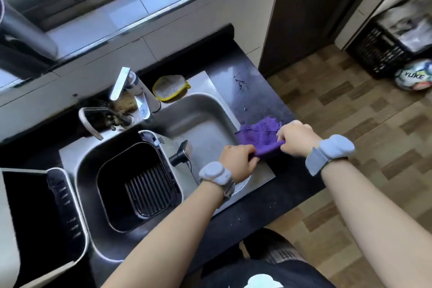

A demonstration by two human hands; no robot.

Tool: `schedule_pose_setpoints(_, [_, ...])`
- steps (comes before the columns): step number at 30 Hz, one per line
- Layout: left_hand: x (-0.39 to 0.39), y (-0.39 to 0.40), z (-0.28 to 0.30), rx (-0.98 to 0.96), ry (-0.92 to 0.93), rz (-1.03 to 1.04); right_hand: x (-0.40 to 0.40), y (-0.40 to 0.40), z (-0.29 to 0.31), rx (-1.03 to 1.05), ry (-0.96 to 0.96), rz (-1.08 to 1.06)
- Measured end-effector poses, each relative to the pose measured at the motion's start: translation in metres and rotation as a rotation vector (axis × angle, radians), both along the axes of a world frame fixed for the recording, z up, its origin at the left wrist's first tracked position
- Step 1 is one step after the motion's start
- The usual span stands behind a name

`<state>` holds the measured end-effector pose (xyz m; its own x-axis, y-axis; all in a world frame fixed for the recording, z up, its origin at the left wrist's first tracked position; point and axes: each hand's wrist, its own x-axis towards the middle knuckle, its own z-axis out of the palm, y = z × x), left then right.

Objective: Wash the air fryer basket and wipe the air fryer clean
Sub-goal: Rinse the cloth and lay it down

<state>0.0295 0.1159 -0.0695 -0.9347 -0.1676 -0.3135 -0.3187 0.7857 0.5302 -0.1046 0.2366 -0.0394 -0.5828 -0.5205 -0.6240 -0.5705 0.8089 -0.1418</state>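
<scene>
The air fryer basket [112, 184], black inside with a ribbed grill plate and a white front with a black handle, stands in the steel sink [205, 110]. The air fryer body [58, 217], its dark cavity open, stands on the counter at the left. A purple cloth [259, 135] lies partly on the sink's right rim and the dark counter. My left hand [238, 159] grips its near end. My right hand [297, 135] grips the cloth just to the right, both over the sink's right edge.
A faucet [131, 91] rises behind the sink, with a yellow-edged scrubber [170, 87] beside it. Wet black counter [252, 86] runs to the right. Tiled floor with a ball [413, 77] and a black crate [378, 51] lies beyond.
</scene>
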Motion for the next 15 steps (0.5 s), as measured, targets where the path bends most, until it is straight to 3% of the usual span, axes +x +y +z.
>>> schedule_pose_setpoints(4, [-0.023,-0.013,-0.005,0.098,-0.009,0.289,-0.024,-0.011,-0.002,-0.157,-0.021,-0.183])
schedule_pose_setpoints(7, [-0.042,-0.020,-0.013,0.220,-0.071,0.670,-0.033,-0.023,-0.016,-0.339,-0.031,-0.293])
schedule_pose_setpoints(12, [-0.047,-0.015,-0.034,0.706,-0.280,0.921,-0.021,-0.038,-0.047,-0.084,-0.056,-0.477])
schedule_pose_setpoints(15, [-0.048,-0.008,-0.041,0.725,-0.197,0.990,-0.015,-0.043,-0.055,-0.075,-0.055,-0.586])
